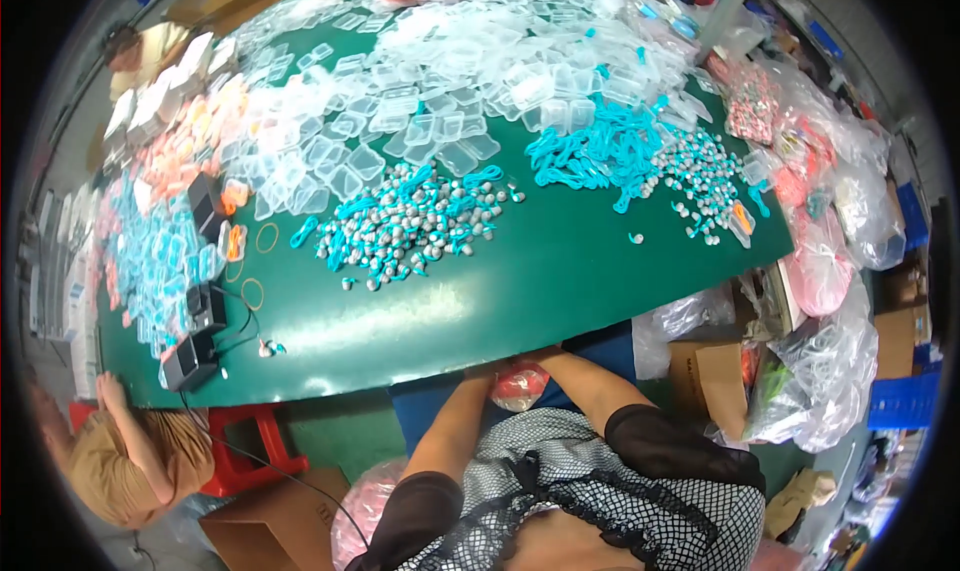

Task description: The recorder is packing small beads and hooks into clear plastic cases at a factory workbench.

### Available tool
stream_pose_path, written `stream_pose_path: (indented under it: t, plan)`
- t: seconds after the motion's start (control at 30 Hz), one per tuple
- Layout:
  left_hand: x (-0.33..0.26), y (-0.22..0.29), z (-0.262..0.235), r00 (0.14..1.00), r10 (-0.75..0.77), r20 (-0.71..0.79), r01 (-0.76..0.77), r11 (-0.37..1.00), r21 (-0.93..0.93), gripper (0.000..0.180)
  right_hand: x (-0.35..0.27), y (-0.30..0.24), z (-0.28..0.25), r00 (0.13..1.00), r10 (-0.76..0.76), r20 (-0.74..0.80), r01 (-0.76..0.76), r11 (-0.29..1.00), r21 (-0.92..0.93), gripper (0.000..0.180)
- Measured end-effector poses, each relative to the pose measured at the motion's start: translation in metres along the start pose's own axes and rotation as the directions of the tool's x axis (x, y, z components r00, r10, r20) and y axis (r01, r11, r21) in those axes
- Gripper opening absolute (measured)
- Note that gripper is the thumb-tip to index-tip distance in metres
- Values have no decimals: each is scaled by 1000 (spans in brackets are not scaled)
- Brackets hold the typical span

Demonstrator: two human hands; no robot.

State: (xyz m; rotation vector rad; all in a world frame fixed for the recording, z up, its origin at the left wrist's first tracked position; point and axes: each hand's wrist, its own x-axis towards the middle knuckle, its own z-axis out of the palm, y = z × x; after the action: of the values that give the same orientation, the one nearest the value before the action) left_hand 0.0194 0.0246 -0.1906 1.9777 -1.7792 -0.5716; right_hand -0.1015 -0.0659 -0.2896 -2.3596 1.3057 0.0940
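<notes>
Both my forearms reach down to the near edge of the green table (500, 321). My left hand (482, 370) and my right hand (542, 354) are at or just under that edge, so their fingers are hidden. Between my wrists is a red thing in clear plastic (520, 384), close to my lap; whether I grip it does not show. On the table ahead lies a pile of small silvery-grey pieces with turquoise cords (410, 221). A bundle of turquoise cords (590, 151) and more grey pieces (700, 176) lie to the right.
Clear plastic cases (340, 151) cover the table's far side. Small black boxes (190, 361) with a cable stand at the left, near blue-filled cases (160, 261). Two people (135, 461) sit at the left. Cardboard boxes (715, 381) and plastic bags (815, 361) crowd the right.
</notes>
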Motion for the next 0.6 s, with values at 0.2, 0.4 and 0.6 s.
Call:
stream_pose_path:
  t: [0.2, 0.4, 0.6]
  plan:
    - [12, 8, -4, 995, -63, 72, 65, 997, -30, 55, -10, 13, -17, 917, -380, 125, 373, 925, 72, 43]
    - [0, 23, -30, 891, 312, 331, -111, 855, -507, 35, -88, -18, -261, 675, -569, 470, 258, 779, 571, 32]
    - [21, 121, -196, 754, 610, -242, -655, 723, -218, 27, -14, -29, -425, 869, -483, -109, 469, 730, 497, 24]
